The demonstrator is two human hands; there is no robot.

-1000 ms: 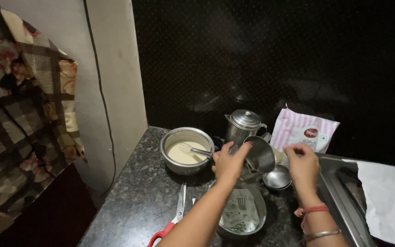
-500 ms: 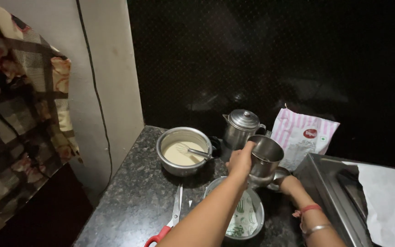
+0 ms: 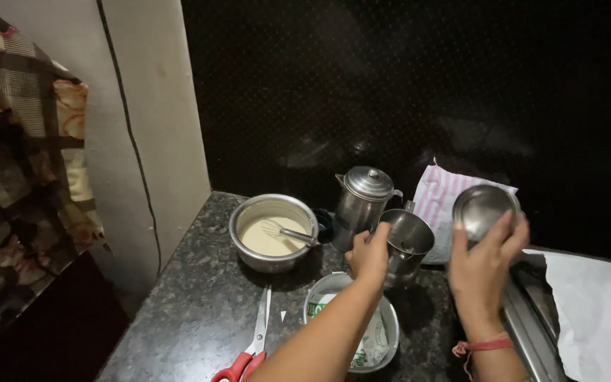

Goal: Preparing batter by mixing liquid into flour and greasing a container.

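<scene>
My left hand point(image 3: 370, 255) grips a steel cup point(image 3: 407, 243) by its side and holds it tilted above the counter. My right hand point(image 3: 483, 269) holds up a small round steel lid point(image 3: 484, 211) in its fingertips, to the right of the cup. Below the cup sits a steel bowl point(image 3: 325, 292) with a crumpled packet inside. A steel pot of pale batter point(image 3: 271, 232) with a whisk point(image 3: 286, 232) in it stands to the left. Behind the cup stands a lidded steel kettle point(image 3: 363, 199).
Red-handled scissors point(image 3: 252, 346) lie on the dark granite counter point(image 3: 199, 297) at the front. A pink striped packet point(image 3: 440, 197) leans on the black wall. A steel tray edge point(image 3: 532, 332) and white paper point(image 3: 599, 304) lie at the right. Patterned cloth point(image 3: 22, 170) hangs at the left.
My right hand has lifted the small steel lid from low by the bowl up to the right of the cup. My left hand still holds the cup, now slightly lower.
</scene>
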